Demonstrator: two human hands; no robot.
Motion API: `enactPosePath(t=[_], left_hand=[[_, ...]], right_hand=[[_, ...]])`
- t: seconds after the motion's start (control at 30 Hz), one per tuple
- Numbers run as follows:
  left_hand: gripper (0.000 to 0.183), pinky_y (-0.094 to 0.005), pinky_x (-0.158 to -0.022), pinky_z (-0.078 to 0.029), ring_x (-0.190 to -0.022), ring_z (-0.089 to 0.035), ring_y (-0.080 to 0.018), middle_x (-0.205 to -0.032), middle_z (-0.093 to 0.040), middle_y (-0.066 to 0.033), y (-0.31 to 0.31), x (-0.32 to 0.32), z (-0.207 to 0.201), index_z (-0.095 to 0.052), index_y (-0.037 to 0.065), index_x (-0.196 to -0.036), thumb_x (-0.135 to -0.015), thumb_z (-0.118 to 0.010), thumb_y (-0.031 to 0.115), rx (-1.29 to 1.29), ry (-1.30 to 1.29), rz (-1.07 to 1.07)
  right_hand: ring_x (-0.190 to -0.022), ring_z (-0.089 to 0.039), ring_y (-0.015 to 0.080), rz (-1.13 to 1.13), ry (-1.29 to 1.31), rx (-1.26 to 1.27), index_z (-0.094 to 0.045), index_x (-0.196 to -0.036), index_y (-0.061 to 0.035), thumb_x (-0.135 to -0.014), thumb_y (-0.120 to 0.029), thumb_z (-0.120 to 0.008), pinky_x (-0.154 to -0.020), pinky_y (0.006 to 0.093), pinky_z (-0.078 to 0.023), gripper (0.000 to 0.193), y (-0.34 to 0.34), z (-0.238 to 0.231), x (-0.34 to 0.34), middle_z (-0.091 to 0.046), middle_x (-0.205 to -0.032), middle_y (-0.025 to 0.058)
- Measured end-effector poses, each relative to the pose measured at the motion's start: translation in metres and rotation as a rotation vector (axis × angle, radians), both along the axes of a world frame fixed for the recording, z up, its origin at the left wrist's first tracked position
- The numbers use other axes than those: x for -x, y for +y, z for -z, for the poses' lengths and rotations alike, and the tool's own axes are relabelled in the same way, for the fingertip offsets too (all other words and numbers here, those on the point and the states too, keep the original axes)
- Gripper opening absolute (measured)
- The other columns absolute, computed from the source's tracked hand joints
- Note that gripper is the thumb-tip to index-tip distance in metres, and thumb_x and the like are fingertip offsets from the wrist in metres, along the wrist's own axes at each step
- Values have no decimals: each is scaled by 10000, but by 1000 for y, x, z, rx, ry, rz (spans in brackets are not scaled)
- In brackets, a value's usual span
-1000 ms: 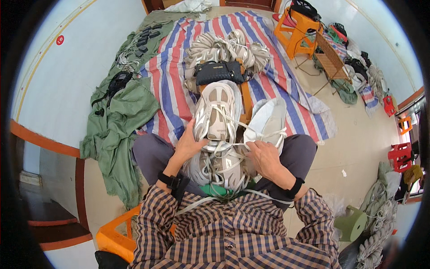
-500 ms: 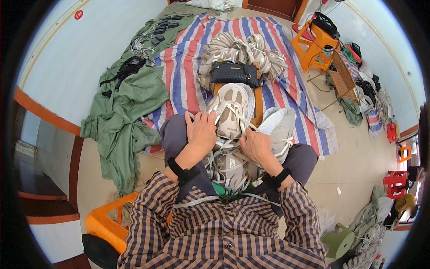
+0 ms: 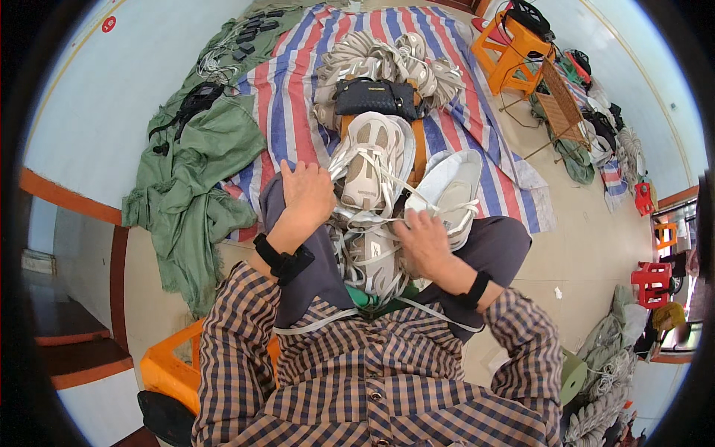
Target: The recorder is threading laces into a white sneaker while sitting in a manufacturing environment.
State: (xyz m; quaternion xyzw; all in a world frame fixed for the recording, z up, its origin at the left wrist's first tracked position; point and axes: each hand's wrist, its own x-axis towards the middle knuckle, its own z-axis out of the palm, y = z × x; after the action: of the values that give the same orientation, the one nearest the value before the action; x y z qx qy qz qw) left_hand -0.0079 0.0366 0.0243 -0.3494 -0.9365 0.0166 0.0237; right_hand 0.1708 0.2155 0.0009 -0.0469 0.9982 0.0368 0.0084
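On the orange stand between my knees lies a beige sneaker (image 3: pixel 363 190) with loose white laces trailing across it. Left of this sneaker is my left hand (image 3: pixel 307 195), its fingers apart and nothing seen in them. My right hand (image 3: pixel 428 244) hovers with fingers spread over the laces, beside a pale grey shoe (image 3: pixel 456 195) whose opening faces up. Another beige sneaker (image 3: pixel 372 257) sits nearer my lap, partly covered by laces. A black woven handbag (image 3: pixel 375 98) rests just beyond the first sneaker.
Many beige shoes (image 3: pixel 357 56) are heaped on a striped sheet (image 3: pixel 290 97) ahead. Green cloth (image 3: pixel 201 194) lies at the left with black devices (image 3: pixel 246 37). Orange stools (image 3: pixel 500 59) and a wicker panel (image 3: pixel 560 104) stand at the far right.
Both hands have come off the sneaker and its laces. The left has moved leftward, and its fingers are spread. The right hand has loosened from the lace. My view has shifted slightly.
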Motion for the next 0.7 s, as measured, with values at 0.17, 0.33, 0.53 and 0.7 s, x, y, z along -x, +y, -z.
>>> enactPosePath(t=[0.17, 0.33, 0.53, 0.7], left_hand=[[242, -577, -1005, -254, -1004, -533, -276, -961, -616, -104, -2, -3, 0, -684, 42, -887, -760, -587, 223, -32, 61, 54], [225, -561, -999, -260, -970, -515, -279, -927, -598, -113, -8, -4, 5, -690, 40, -829, -719, -599, 213, -94, 41, 80], [225, -556, -995, -270, -1006, -494, -277, -937, -582, -118, -5, -9, 32, -680, 25, -834, -706, -605, 194, -184, 102, 117], [243, -548, -1001, -269, -1042, -479, -277, -951, -575, -118, -4, -10, 33, -674, 9, -861, -703, -602, 179, -192, 98, 118]], right_hand=[[-877, -589, 265, -32, -195, -61, -490, -1203, -193, -744, -166, -644, -695, 397, -459, 485, 34, -9, -10, -583, -903, 89], [-849, -604, 220, -130, -122, -154, -536, -1176, -244, -792, -114, -566, -714, 367, -403, 406, 68, -69, 15, -602, -847, 49], [-820, -634, 253, -45, -158, -10, -630, -1058, -171, -809, -204, -572, -696, 397, -449, 259, 62, -36, 21, -640, -839, 89], [-753, -653, 318, 243, -63, 462, -674, -914, -72, -818, -400, -593, -665, 422, -498, 351, 29, -45, 50, -667, -805, 156]])
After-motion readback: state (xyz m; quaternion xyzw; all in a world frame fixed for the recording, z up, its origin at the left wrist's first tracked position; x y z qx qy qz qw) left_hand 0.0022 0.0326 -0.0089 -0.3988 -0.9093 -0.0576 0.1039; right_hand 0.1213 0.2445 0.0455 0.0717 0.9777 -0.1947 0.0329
